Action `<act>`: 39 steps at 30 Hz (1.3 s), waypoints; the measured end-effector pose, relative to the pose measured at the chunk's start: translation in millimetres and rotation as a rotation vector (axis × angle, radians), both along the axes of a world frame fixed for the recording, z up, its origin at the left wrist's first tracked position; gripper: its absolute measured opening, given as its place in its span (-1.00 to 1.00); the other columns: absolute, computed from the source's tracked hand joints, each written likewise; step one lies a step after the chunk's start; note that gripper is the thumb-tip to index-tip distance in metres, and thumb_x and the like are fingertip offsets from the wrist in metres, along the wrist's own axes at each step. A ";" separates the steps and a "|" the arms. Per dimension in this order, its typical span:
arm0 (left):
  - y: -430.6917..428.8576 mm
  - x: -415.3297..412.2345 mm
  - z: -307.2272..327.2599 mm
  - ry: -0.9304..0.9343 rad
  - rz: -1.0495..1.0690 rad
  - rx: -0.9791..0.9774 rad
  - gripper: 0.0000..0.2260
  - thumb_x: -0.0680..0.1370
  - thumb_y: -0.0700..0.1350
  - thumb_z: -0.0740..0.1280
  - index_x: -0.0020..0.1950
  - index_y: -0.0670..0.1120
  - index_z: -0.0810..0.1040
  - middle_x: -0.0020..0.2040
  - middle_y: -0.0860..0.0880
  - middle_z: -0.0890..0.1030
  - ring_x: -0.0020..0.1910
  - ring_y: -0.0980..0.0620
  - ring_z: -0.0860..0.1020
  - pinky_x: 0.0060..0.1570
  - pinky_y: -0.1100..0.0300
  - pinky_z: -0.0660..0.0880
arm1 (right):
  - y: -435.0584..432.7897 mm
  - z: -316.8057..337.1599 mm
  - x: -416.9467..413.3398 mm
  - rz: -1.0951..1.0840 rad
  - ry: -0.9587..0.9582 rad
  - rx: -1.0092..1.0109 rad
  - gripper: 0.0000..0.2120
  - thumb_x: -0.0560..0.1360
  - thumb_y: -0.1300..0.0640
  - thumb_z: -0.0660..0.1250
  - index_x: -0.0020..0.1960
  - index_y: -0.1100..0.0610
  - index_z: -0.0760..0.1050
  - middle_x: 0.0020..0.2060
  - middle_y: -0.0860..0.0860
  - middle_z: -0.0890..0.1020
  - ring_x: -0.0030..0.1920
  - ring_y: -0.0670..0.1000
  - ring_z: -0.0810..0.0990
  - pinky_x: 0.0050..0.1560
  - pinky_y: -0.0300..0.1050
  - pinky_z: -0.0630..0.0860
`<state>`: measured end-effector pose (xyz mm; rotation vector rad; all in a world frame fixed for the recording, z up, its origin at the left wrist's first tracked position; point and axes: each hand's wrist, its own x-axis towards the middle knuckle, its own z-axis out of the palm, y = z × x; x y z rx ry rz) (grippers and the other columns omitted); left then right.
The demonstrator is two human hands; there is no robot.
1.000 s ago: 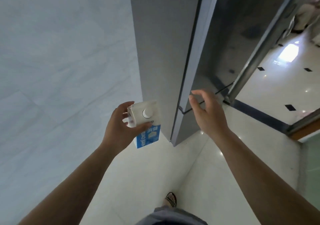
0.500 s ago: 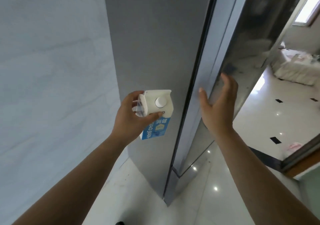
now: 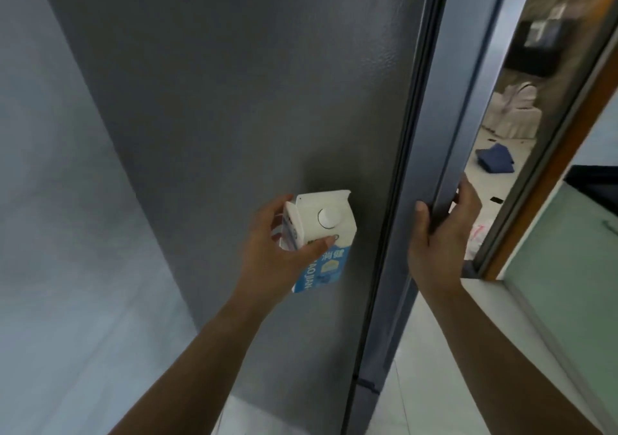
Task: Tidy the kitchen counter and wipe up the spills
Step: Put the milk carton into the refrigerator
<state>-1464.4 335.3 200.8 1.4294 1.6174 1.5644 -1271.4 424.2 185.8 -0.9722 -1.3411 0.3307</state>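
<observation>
A white and blue milk carton (image 3: pixel 326 234) with a round white cap sits in my left hand (image 3: pixel 271 250), held upright in front of the grey side wall of a tall fridge (image 3: pixel 250 100). My right hand (image 3: pixel 438 244) is wrapped around the edge of the fridge door (image 3: pixel 444 116), thumb on the near face and fingers behind it. The door's glossy front mirrors the room beyond.
A pale tiled wall (image 3: pixel 50 200) stands close on the left. White floor tiles (image 3: pixel 428 367) show below the fridge. A wood-trimmed doorframe (image 3: pixel 548 167) and a pale green panel (image 3: pixel 561 284) are on the right.
My view has tilted up and I have come closer to the fridge. My right hand went from open in the air to gripping the door's edge. The carton stays in my left hand.
</observation>
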 end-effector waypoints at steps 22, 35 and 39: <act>27.3 -8.1 3.9 -0.096 -0.168 0.027 -0.42 0.12 0.09 0.53 0.08 0.27 0.43 0.11 0.16 0.56 0.10 0.18 0.54 0.03 0.15 0.54 | -14.3 20.2 -15.5 -0.154 0.004 -0.226 -0.16 0.26 0.10 0.55 0.39 -0.05 0.15 0.31 -0.05 0.42 0.32 -0.06 0.40 0.33 0.00 0.41; 25.6 -4.2 8.4 -0.079 -0.174 0.025 -0.39 0.22 -0.06 0.59 0.21 0.11 0.43 0.12 0.13 0.56 0.09 0.18 0.54 -0.06 0.28 0.50 | -19.3 25.6 -16.6 -0.205 -0.049 -0.265 -0.16 0.25 0.08 0.56 0.39 0.00 0.17 0.29 -0.02 0.46 0.28 0.01 0.45 0.28 0.00 0.45; 26.6 -7.3 9.0 -0.056 -0.182 0.030 -0.41 0.24 -0.06 0.56 0.21 0.11 0.42 0.13 0.13 0.55 0.08 0.19 0.53 -0.09 0.32 0.48 | -19.6 24.8 -17.1 -0.220 -0.050 -0.267 -0.16 0.26 0.09 0.56 0.40 0.02 0.17 0.30 -0.02 0.44 0.30 0.00 0.42 0.26 -0.16 0.38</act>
